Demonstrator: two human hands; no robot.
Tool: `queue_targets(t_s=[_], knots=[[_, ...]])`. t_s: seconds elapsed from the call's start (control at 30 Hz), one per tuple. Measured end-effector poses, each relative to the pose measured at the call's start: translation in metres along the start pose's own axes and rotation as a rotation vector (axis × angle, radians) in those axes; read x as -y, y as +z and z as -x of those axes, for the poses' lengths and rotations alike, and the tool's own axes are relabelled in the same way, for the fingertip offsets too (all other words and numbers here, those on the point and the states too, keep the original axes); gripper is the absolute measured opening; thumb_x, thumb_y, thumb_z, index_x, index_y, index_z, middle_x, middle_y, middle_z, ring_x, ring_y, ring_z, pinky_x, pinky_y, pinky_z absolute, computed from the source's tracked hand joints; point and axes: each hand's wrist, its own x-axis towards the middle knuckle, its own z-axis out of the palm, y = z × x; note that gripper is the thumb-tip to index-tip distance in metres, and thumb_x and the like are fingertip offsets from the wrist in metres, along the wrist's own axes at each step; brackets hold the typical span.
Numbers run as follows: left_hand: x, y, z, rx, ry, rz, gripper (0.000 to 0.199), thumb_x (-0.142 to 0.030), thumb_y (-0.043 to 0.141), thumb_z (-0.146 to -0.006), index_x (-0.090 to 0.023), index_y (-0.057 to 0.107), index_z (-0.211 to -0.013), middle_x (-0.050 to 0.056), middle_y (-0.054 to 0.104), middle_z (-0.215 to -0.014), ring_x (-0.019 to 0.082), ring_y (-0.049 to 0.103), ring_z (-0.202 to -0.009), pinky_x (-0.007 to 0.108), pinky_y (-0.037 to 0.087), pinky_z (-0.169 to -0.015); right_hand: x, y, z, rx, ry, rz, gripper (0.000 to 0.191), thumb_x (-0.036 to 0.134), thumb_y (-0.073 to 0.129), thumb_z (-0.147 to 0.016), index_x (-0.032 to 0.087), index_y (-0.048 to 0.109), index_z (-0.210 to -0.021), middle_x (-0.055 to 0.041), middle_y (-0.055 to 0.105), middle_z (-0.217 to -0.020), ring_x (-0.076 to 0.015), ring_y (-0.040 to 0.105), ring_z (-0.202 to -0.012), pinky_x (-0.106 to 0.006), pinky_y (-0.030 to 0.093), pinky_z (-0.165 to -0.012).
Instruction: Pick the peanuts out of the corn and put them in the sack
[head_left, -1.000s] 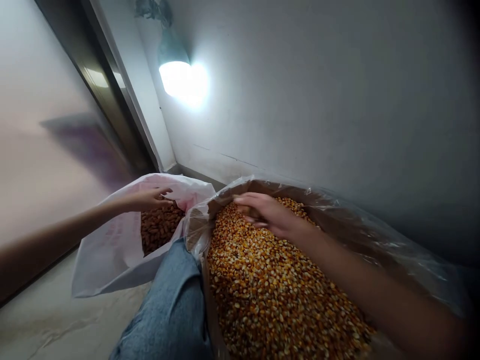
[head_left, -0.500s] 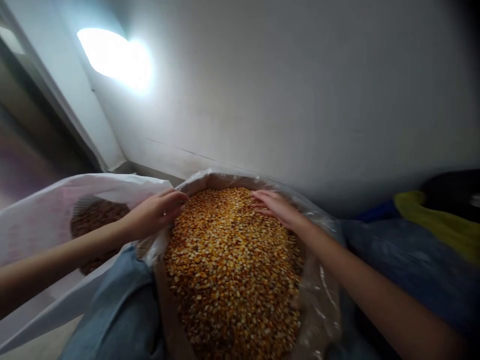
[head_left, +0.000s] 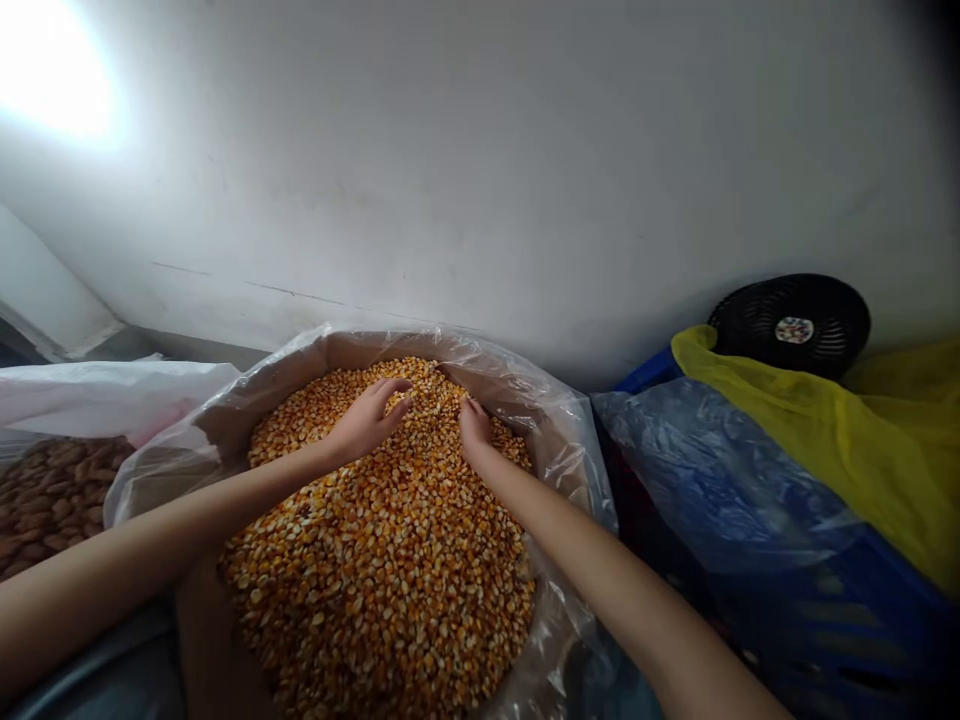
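Yellow-orange corn kernels [head_left: 390,560] fill a large sack lined with clear plastic [head_left: 570,440]. Over the upper part of the heap, my left hand [head_left: 371,420] has its fingers apart and curved, with nothing in them. My right hand [head_left: 475,425] rests at the kernels on the heap's right side, its thumb side up. Its fingers point away and are partly sunk or hidden in the corn, so whether it grips any kernels does not show.
A white sack [head_left: 150,385] of brown nuts or pods [head_left: 60,495] stands at the left. On the right are a blue crate [head_left: 847,620], clear plastic [head_left: 735,470], yellow mesh cloth [head_left: 810,420] and a black fan-like object [head_left: 795,325]. A pale wall [head_left: 487,180] rises behind.
The view has swung right. My left hand has moved from the sack's left rim to over the corn, and my right hand has turned and come closer to it.
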Motion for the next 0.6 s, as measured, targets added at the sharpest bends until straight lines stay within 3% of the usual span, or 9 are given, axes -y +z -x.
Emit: queue_targets(t_s=[0.17,0.33,0.43,0.5,0.6], knots=[[0.022,-0.013,0.002,-0.208,-0.181,0.298,0.034,-0.041,0.036,-0.079,-0.018,0.049,-0.101,0.006,0.055,-0.101,0.018,0.05,-0.096,0.031,0.039,-0.084,0.031,0.016,0.017,0.169,0.001,-0.187,0.043,0.044,0.037,-0.077,0.02,0.047,-0.111,-0.0034,0.047,-0.121,-0.0176,0.043,-0.108,-0.026,0.036,-0.085],[0.057,-0.019,-0.001,-0.404,-0.298,0.521,0.032,-0.04,0.038,-0.077,-0.016,0.049,-0.095,0.006,0.056,-0.091,0.017,0.053,-0.09,0.031,0.04,-0.082,0.069,0.04,0.058,0.604,-0.023,-0.292,0.036,0.047,0.042,-0.075,0.021,0.059,-0.092,-0.0025,0.063,-0.091,-0.0188,0.054,-0.091,-0.032,0.043,-0.074],[0.069,-0.024,0.0,-0.424,-0.32,0.556,0.032,-0.039,0.039,-0.076,-0.016,0.05,-0.094,0.005,0.057,-0.09,0.016,0.053,-0.087,0.03,0.041,-0.08,0.086,0.036,0.066,0.811,-0.105,-0.284,0.033,0.047,0.044,-0.075,0.022,0.062,-0.087,-0.0009,0.063,-0.092,-0.0159,0.056,-0.088,-0.028,0.043,-0.073],[0.073,-0.025,0.001,-0.406,-0.359,0.6,0.032,-0.04,0.04,-0.075,-0.015,0.05,-0.093,0.006,0.057,-0.09,0.016,0.054,-0.086,0.029,0.042,-0.078,0.089,0.022,0.056,0.768,-0.167,-0.188,0.033,0.046,0.042,-0.076,0.023,0.061,-0.089,-0.0012,0.06,-0.1,-0.0152,0.055,-0.09,-0.028,0.042,-0.074],[0.077,-0.024,0.0,-0.37,-0.422,0.671,0.032,-0.04,0.042,-0.073,-0.014,0.051,-0.091,0.007,0.058,-0.091,0.017,0.055,-0.086,0.029,0.043,-0.077,0.075,-0.01,0.028,0.464,-0.161,-0.022,0.032,0.042,0.043,-0.076,0.019,0.06,-0.09,-0.0065,0.059,-0.102,-0.0182,0.053,-0.092,-0.032,0.04,-0.078]])
